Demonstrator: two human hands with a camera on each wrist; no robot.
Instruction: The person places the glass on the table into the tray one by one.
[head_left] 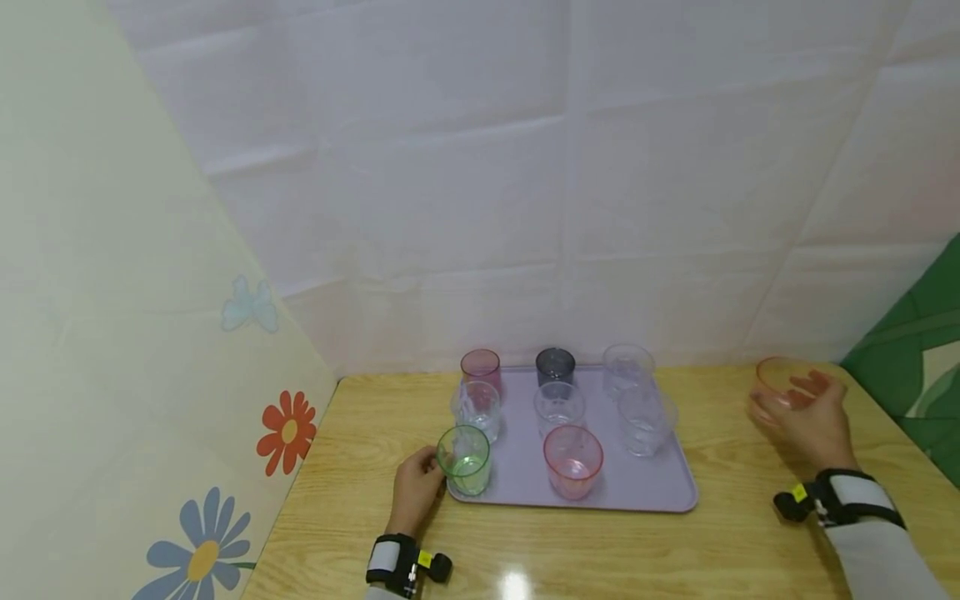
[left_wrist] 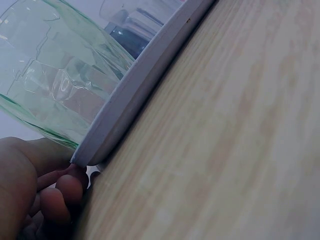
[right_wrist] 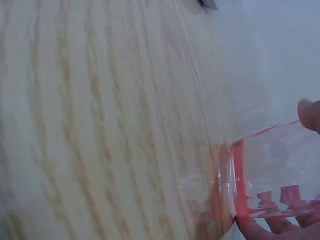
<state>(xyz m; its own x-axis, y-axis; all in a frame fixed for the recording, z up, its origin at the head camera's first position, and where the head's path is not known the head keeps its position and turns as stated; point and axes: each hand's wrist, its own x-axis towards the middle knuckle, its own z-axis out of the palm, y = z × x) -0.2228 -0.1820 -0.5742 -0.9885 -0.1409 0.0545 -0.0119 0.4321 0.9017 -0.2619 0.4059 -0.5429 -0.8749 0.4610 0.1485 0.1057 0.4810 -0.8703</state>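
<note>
At the table's right side my right hand (head_left: 821, 425) holds an orange-red tinted glass (head_left: 767, 392). The right wrist view shows this glass (right_wrist: 275, 165) with thumb and fingers on opposite sides and its base close to the tabletop; whether it touches, I cannot tell. My left hand (head_left: 415, 492) is at the front left corner of a lilac tray (head_left: 517, 475), its fingers gripping the edge beside a green glass (head_left: 467, 462). In the left wrist view the curled fingers (left_wrist: 56, 202) are partly hidden under the tray rim (left_wrist: 120, 105).
On the tray stand a pink glass (head_left: 573, 462) in front, several clear glasses (head_left: 647, 421), a magenta glass (head_left: 480, 367) and a dark grey glass (head_left: 555, 367) at the back. A white sheet (head_left: 450, 208) hangs behind the wooden table (head_left: 585, 550); a decorated wall (head_left: 187, 375) borders the left.
</note>
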